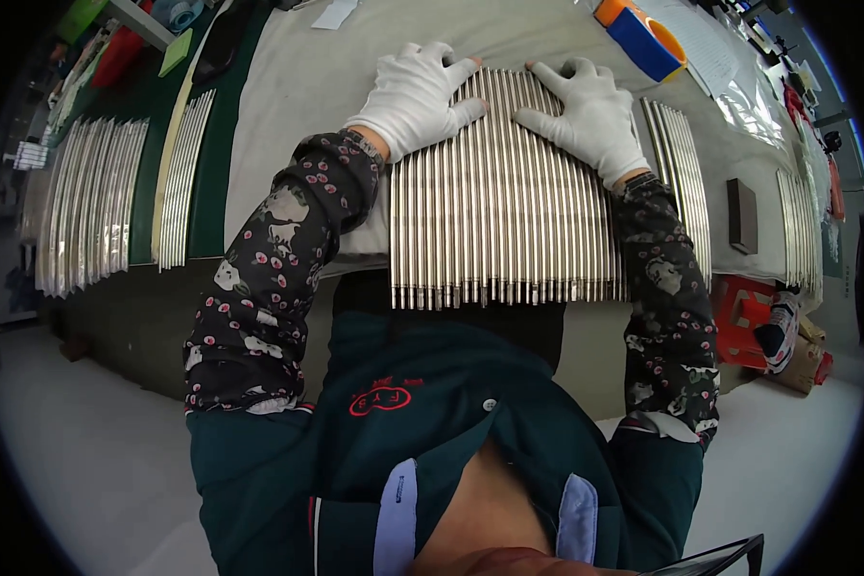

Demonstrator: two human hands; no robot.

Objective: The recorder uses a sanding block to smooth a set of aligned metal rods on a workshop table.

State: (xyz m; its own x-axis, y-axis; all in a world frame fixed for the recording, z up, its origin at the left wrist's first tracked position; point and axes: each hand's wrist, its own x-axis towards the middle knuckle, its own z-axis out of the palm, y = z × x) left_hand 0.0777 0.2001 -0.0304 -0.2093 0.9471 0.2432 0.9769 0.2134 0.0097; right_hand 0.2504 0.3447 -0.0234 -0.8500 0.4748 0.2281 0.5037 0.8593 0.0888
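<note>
A broad row of thin, shiny metal rods (504, 211) lies side by side in front of me, with the near ends reaching past the table's front edge. My left hand (416, 101), in a white glove with bare fingertips, rests on the far left part of the row, its fingers spread. Across from it my right hand (588, 117), gloved the same way, lies over the far right part with thumb and fingers apart. Both hands touch the rods from above, and neither is wrapped round one. The rods' far ends show between the two hands.
Right of the row lies a narrower group of rods (680, 178), then a dark brown block (742, 216) and more rods (799, 230). Leftward are a rod bundle (182, 182) and plastic-wrapped rods (91, 202). An orange-and-blue tape roll (643, 40) stands at the back; a red crate (742, 322) sits below.
</note>
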